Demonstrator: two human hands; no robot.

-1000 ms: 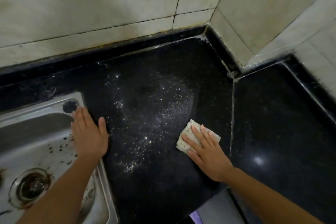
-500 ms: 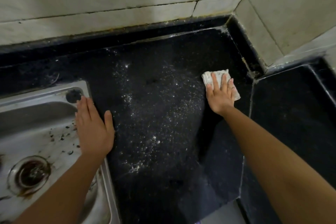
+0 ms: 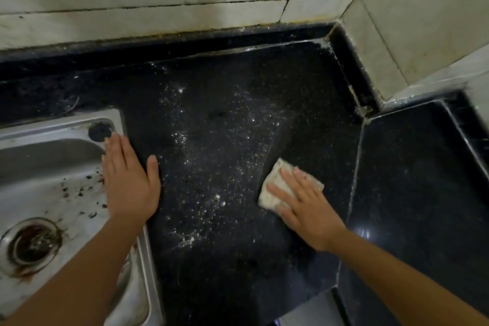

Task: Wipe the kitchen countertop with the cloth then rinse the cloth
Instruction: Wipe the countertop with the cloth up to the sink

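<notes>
The cloth [image 3: 275,185] is small, pale and folded into a flat pad (a bit crumpled). It lies flat on the black, shiny bench [image 3: 227,267], toward its right side. White specks [image 3: 201,167] dot the bench just left of the cloth.

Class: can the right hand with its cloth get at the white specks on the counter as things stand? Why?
Probably yes: the right hand presses the cloth beside the white specks, nothing lies between, and the left hand rests at the sink rim.
</notes>
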